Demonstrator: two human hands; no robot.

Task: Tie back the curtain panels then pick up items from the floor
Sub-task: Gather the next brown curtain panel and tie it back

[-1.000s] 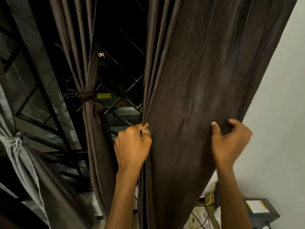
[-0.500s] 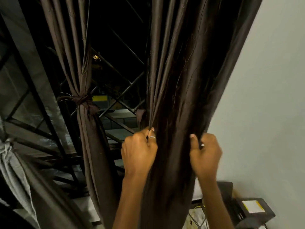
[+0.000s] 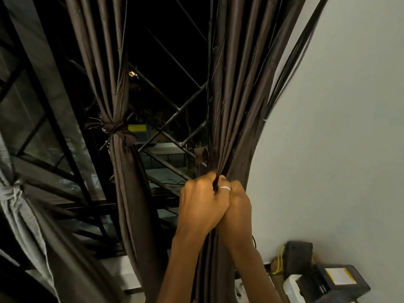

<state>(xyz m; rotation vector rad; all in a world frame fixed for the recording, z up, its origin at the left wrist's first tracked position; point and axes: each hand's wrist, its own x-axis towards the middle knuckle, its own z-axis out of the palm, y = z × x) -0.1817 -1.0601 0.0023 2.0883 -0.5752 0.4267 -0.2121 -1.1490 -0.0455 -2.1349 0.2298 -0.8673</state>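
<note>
A dark brown curtain panel [image 3: 238, 95] hangs by the white wall, gathered into a tight bunch at mid height. My left hand [image 3: 200, 204] and my right hand [image 3: 237, 206] press together around that bunch, both gripping the fabric. A silver ring shows on a finger between them. A short brown strip of cloth [image 3: 200, 157] hangs just above my left hand. Further left, a second brown panel [image 3: 119, 88] is tied with a knotted band [image 3: 114, 127]. A grey curtain [image 3: 15, 197] at the far left is also tied.
Behind the curtains a black metal window grille [image 3: 175, 114] stands against the dark outside. The white wall [image 3: 341, 127] fills the right side. Low at the right sit a black device [image 3: 334, 281], a black box [image 3: 298, 256] and yellow wires [image 3: 279, 261].
My right hand swept left across the spread panel, bunching the fabric, and now meets my left hand. The panel has narrowed from a wide sheet to a tight bundle.
</note>
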